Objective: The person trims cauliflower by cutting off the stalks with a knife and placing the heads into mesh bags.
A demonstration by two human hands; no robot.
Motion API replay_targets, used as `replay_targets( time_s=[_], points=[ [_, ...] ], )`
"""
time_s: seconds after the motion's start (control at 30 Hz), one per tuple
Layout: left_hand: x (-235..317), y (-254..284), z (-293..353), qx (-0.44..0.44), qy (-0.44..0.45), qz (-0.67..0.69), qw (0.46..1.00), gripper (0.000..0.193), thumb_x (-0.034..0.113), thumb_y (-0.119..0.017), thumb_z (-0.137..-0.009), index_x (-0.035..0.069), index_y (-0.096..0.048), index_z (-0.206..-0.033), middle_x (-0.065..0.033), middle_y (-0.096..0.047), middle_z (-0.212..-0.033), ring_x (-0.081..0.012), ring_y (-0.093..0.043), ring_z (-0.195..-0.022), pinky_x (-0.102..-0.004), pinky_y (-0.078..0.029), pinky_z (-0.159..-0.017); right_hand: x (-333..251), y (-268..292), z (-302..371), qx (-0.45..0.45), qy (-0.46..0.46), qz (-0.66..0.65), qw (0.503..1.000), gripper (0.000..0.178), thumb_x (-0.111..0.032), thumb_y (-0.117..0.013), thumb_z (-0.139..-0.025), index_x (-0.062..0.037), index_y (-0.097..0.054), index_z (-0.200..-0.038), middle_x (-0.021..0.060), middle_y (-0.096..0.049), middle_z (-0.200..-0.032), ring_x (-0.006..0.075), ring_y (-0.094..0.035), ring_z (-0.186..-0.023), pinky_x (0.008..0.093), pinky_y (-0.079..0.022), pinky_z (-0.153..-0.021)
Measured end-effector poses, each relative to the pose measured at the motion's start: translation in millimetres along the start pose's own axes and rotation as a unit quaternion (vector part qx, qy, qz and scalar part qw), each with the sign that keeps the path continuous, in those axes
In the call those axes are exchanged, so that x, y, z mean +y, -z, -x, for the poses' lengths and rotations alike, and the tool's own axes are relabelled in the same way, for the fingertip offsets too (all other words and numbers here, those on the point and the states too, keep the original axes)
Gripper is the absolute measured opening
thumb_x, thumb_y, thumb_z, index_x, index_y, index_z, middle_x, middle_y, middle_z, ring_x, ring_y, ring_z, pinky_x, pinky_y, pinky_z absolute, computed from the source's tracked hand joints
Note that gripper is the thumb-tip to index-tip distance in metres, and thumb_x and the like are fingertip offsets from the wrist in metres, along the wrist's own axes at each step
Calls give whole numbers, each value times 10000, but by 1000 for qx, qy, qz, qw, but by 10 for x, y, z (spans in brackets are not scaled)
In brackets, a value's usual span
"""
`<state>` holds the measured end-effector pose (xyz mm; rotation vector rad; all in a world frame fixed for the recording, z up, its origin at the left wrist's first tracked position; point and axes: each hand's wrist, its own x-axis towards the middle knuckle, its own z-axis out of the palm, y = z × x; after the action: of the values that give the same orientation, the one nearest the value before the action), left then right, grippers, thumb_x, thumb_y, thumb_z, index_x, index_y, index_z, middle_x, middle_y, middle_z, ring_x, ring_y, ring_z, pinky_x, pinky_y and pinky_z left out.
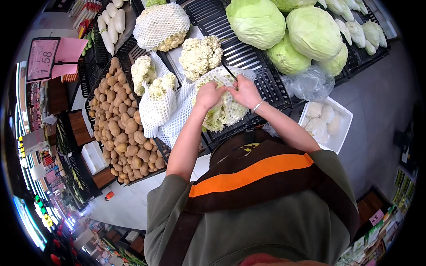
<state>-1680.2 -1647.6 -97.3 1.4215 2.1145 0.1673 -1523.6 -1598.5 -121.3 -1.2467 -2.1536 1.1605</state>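
Note:
In front of me a cauliflower (216, 116) in a white foam net (233, 106) lies on the black crate's edge, leaves showing at its near side. My left hand (210, 95) is closed on the net at its left. Meeting it from the right, my right hand (246, 92) is closed, with a thin black stick-like thing (229, 70) rising from its fingers; what kind it is I cannot make out. The fingertips of both hands come together over the net. Just beyond sits a bare cauliflower (201, 56).
Netted cauliflowers (158, 106) lie to the left, beside heaped potatoes (126, 128). Another netted cauliflower (160, 25) sits farther back. Green cabbages (314, 33) and a clear plastic bag (309, 83) are at the right. A white foam box (341, 133) holds pale round netted things. A price sign (43, 59) stands left.

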Motion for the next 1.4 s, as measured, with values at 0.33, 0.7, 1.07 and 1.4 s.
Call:
replay_targets(
  time_s=[0.33,0.7,1.07,1.4],
  points=[
    [-149,-82,518,293,-198,113,929,229,190,-569,-908,-18,-477,-878,-213,-481,-844,-409,-497,-748,-483,-404,-638,305,-193,-241,88,-39,7,995,189,-137,-593,-786,40,-539,-825,245,-629,-762,425,-627,-735,469,-509,-707],
    [-841,-287,813,205,34,215,954,270,240,-449,-988,10,-579,-931,-194,-597,-777,-353,-590,-748,-421,-446,-703,-206,338,89,-13,-81,-31,996,465,-446,-649,-818,9,-552,-806,168,-620,-738,316,-614,-715,388,-480,-678],
    [-726,-509,793,198,27,137,970,246,236,-485,-966,-9,-489,-943,-253,-603,-771,-442,-582,-753,-525,-431,-670,-403,23,775,-85,91,43,991,359,-271,-584,-895,-22,-535,-1148,154,-625,-646,361,-625,-603,462,-484,-577],
    [-876,-524,698,229,33,280,932,301,276,-445,-987,-8,-489,-897,-224,-632,-748,-431,-611,-727,-486,-460,-658,-408,-322,652,-56,82,107,989,635,-222,-619,-860,24,-358,-1384,204,-598,-598,394,-606,-559,473,-488,-556]
  ],
)
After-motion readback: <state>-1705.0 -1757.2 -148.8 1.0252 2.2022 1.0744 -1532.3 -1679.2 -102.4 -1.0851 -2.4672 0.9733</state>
